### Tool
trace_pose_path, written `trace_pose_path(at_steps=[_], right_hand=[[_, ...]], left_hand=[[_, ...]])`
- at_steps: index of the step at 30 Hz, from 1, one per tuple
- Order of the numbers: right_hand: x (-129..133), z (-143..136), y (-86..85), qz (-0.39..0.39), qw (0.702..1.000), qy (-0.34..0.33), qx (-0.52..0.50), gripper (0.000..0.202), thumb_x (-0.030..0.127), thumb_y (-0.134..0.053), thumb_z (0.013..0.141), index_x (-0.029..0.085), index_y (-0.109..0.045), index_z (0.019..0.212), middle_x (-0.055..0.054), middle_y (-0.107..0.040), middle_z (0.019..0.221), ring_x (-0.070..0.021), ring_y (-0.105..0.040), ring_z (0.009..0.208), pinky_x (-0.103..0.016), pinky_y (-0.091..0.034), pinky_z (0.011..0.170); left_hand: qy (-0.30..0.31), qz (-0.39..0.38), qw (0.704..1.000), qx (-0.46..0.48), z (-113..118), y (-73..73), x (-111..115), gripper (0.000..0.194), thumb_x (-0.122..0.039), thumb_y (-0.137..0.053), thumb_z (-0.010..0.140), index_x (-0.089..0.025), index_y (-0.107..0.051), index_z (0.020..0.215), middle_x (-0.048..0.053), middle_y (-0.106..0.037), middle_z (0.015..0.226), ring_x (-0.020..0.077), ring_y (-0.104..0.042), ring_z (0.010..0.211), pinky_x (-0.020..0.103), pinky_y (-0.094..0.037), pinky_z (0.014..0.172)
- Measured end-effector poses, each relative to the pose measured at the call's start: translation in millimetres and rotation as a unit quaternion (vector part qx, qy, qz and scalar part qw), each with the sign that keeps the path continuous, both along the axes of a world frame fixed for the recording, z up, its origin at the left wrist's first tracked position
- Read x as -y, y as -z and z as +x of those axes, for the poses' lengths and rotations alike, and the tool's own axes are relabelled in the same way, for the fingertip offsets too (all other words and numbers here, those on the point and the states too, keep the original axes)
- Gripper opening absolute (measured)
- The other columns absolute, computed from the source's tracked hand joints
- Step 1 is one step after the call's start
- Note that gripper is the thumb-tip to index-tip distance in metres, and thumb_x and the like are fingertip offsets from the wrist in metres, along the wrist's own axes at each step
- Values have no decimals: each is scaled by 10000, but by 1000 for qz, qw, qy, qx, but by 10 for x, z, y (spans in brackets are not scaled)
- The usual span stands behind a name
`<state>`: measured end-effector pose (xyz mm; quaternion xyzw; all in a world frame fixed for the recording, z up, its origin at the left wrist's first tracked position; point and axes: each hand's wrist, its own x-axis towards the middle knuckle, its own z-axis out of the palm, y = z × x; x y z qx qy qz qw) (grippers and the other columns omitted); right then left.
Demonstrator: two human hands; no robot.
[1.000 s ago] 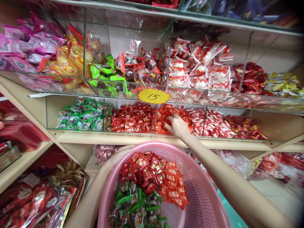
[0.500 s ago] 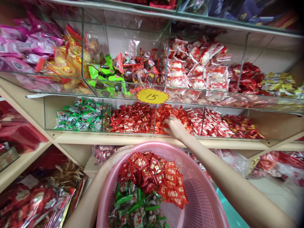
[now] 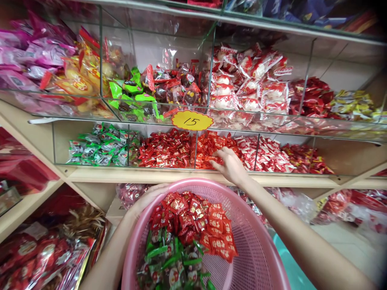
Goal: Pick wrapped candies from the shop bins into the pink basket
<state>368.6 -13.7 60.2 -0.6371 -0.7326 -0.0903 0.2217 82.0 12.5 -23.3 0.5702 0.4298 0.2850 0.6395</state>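
My left hand (image 3: 150, 196) is closed over the left rim of a pink plastic basket (image 3: 256, 225) and holds it below the shelf. Inside lie red wrapped candies (image 3: 184, 213), orange-red packets (image 3: 219, 233) and clear packets with green ends (image 3: 175, 262). My right hand (image 3: 231, 164) hovers at the front of the lower shelf, beside a compartment of orange-red candy packets (image 3: 213, 145). Its thumb and fingers are apart, and no candy shows between them.
Glass dividers split the lower shelf into bins: green-silver candies (image 3: 98, 147), red candies (image 3: 165, 149) and red-white candies (image 3: 267, 155). A yellow price tag (image 3: 192, 120) marked 15 hangs above. A turquoise tub (image 3: 294, 266) stands below right, bagged goods (image 3: 33, 257) lower left.
My right hand has drawn back slightly from the orange-red packets, to the right and toward me, and its fingers have spread. My left hand stays on the basket rim.
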Motion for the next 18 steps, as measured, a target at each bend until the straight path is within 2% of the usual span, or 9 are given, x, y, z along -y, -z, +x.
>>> trace_pose_path(at_steps=[3,8,13,18], right_hand=[[322,-20,47,58,994,-59,-71,218,308,-446,874,186,-558,1016,-68,-567,961,-196,-497,915,-313,-381,816],[772,-51,322,-8,990,-132,-49,224,255,-432,887,189,-517,1083,-69,-575,974,-206,-488,893,-345,-373,790],[897,-38,514,-55,989,-134,-2,314,198,-426,877,205,-468,1188,-77,-581,1000,-220,-478,879,-353,-373,746],[903,-45,590,-77,990,-105,45,280,209,-453,859,197,-507,1134,-81,-605,963,-225,-479,856,-342,-373,707]], left_hand=[[8,7,1000,10,13,-50,20,455,-428,-657,647,-223,-663,1053,15,-608,1204,228,-507,1169,285,-337,1026],[12,25,1000,15,38,-133,51,416,-389,-649,640,-208,-683,1012,10,-628,1173,220,-514,1161,286,-329,1037],[13,28,999,15,51,-159,66,426,-370,-629,647,-199,-670,1035,10,-620,1185,203,-515,1164,271,-333,1036],[7,23,1000,1,49,-188,77,442,-380,-633,635,-198,-670,1036,18,-614,1192,209,-506,1174,272,-324,1042]])
